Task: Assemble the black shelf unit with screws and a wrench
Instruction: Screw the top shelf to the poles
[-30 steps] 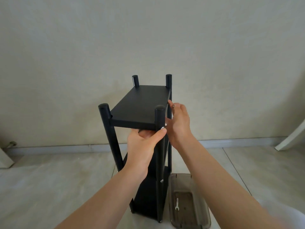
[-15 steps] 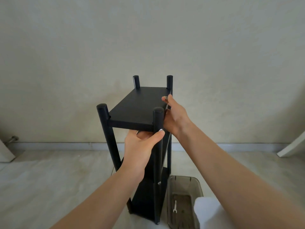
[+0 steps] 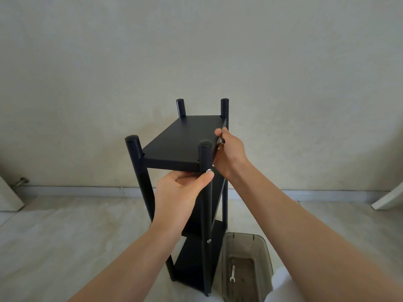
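The black shelf unit (image 3: 185, 138) stands upright on the floor, its top shelf between four round posts. My left hand (image 3: 181, 192) grips under the front edge of the top shelf, its thumb pressed against the near right post just below a silver screw head (image 3: 209, 170). My right hand (image 3: 229, 151) is at the right edge of the top shelf and pinches a small silver screw (image 3: 222, 130) between thumb and fingers. Another screw head (image 3: 209, 241) shows lower on the same post. A small white wrench (image 3: 233, 273) lies in the bin.
A translucent grey plastic bin (image 3: 265, 253) sits on the floor right of the shelf's base. The beige wall and skirting are close behind. A white object (image 3: 388, 199) leans at the far right, and another pale panel (image 3: 8, 197) at the far left.
My right hand has moved up along the right edge of the top shelf, bringing the screw level with the shelf. The view tilted slightly; the left hand kept its hold.
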